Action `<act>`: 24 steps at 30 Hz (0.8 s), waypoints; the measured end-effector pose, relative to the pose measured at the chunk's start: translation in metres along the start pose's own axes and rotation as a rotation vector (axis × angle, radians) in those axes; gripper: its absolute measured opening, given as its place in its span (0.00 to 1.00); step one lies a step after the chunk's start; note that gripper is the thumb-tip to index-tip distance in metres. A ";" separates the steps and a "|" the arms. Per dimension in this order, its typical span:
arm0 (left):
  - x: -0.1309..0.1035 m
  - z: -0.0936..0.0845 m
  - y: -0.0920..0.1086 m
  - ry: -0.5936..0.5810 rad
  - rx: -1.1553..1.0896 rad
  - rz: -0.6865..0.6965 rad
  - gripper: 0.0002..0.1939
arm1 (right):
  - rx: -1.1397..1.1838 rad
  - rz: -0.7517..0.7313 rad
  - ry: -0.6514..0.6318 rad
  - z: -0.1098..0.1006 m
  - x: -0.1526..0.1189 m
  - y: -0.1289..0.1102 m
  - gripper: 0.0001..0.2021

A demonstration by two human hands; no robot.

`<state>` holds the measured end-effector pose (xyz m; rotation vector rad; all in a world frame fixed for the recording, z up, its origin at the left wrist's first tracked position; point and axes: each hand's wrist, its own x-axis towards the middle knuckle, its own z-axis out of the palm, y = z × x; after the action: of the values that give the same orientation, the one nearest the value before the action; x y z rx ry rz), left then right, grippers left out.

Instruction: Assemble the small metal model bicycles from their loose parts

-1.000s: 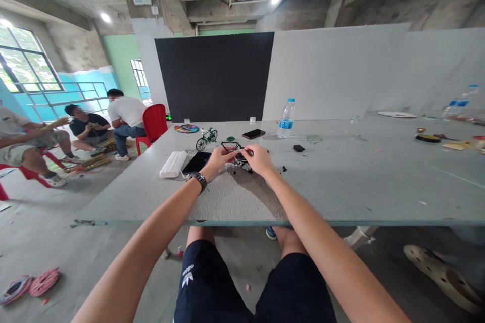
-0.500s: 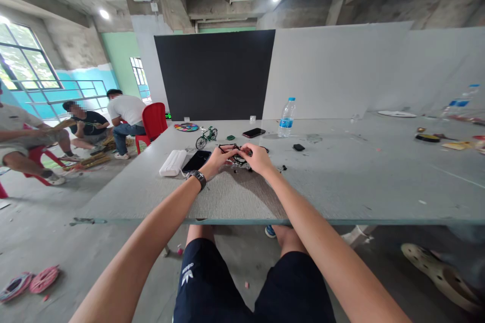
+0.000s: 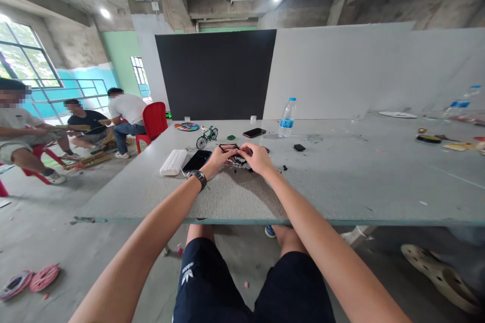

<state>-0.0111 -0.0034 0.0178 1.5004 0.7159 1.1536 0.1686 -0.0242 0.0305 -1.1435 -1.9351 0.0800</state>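
Note:
Above the table, my left hand point(image 3: 215, 160), with a dark watch at the wrist, closes its fingers on a small black model bicycle point(image 3: 239, 160), mostly hidden by the fingers. On the other side, my right hand point(image 3: 259, 157) pinches the same model, its fingertips meeting those of the left. Thin dark bars and part of a round wheel show between the hands. Small dark pieces point(image 3: 285, 167) lie on the tabletop by the right hand. Farther back, a finished-looking green model bicycle point(image 3: 206, 137) stands upright.
Left of my hands lie a white power bank point(image 3: 173, 162) and a dark phone point(image 3: 196, 160). Another phone point(image 3: 254, 132), a water bottle point(image 3: 287, 118) and a black item point(image 3: 299, 147) are behind. A black panel point(image 3: 215, 75) rises at the back. Other people sit at far left.
My hands stay almost in place on the black model, with only a slight shift of the fingers. A seated person at far left has leaned further into view.

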 end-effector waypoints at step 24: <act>0.006 0.001 -0.004 0.124 0.022 0.015 0.23 | 0.086 0.034 -0.020 0.003 0.000 0.003 0.14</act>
<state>-0.0077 0.0025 0.0158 1.4647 0.8046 1.2621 0.1687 -0.0214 0.0271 -1.1224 -1.9113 0.1922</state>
